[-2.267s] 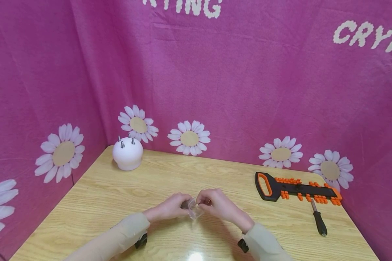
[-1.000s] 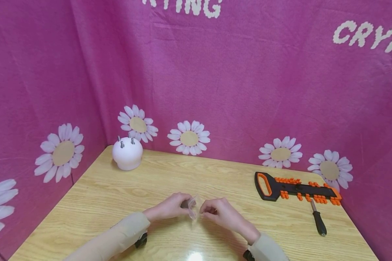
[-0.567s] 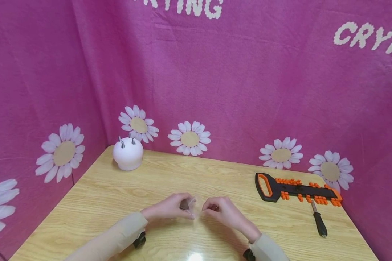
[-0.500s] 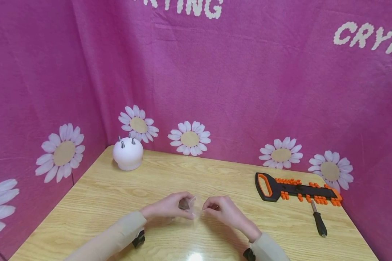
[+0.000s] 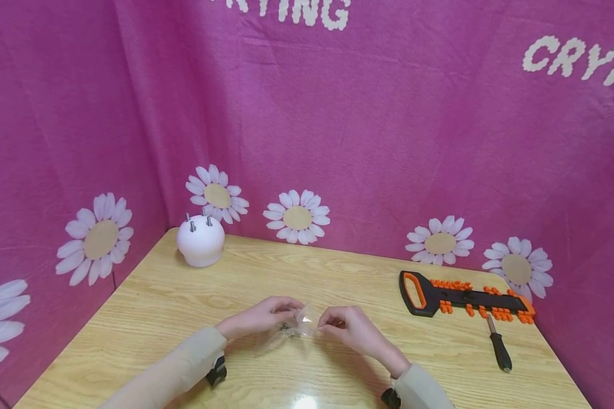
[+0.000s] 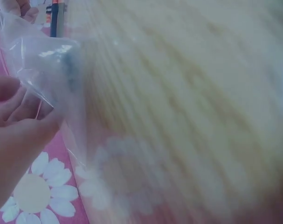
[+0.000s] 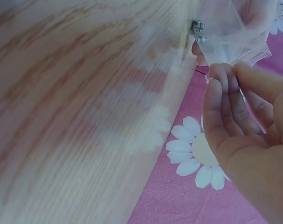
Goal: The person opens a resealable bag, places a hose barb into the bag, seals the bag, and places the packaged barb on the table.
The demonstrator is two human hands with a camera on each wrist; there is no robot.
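Between my two hands is a clear zip-top plastic bag (image 5: 305, 321), creased and shiny, above the wooden table. Small metal screws (image 7: 197, 30) show inside it in the right wrist view, and as a dark blur in the left wrist view. My left hand (image 5: 261, 317) holds the bag from the left, its fingers seen partly through the film in the right wrist view. With thumb and fingertips, my right hand (image 5: 353, 334) pinches the edge of the bag near the zip strip (image 7: 255, 56).
A round white object (image 5: 200, 241) with several metal pins upright on top stands at the table's back left corner. At the right lie a black and orange bit holder rack (image 5: 465, 295) and a black-handled screwdriver (image 5: 500, 349). Pink cloth (image 5: 368, 142) with daisies encloses the table.
My left hand has shifted slightly left and loosened from its closed grip, so the bag hangs spread out below it. My right hand has drawn a little to the right.
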